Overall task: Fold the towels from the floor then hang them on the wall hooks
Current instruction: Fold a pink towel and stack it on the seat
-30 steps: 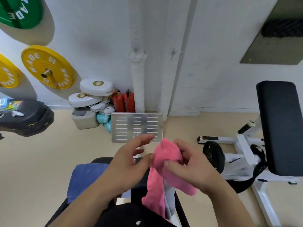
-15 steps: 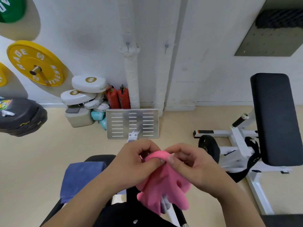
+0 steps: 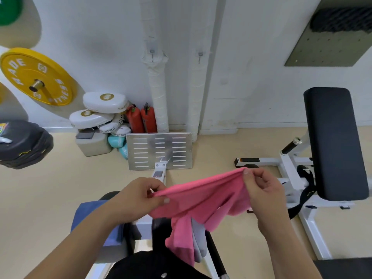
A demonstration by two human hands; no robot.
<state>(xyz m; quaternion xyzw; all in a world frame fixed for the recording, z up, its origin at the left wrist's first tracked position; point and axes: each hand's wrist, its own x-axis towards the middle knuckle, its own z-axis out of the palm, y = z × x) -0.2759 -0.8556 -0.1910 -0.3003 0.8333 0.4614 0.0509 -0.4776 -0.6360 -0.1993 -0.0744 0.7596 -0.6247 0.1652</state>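
Observation:
A pink towel (image 3: 203,200) is stretched between my two hands in front of me. My left hand (image 3: 138,196) pinches its left end and my right hand (image 3: 261,190) pinches its right end, slightly higher. The rest of the pink cloth hangs down in folds. A grey towel (image 3: 198,238) hangs partly hidden behind the pink one. A blue towel (image 3: 88,216) lies on the black bench seat under my left arm. Two small wall hooks (image 3: 152,53) (image 3: 199,56) sit on the white wall straight ahead.
A perforated metal footplate (image 3: 159,151) stands on the beige floor ahead. White boxing pads (image 3: 104,103), red extinguishers (image 3: 142,119) and wrapped pipes (image 3: 159,97) line the wall. A black-padded white bench (image 3: 334,141) stands right. Yellow weight plate (image 3: 36,77) hangs left.
My hands have moved apart, spreading the bunched pink towel into a taut band. The view tilted slightly downward and closer.

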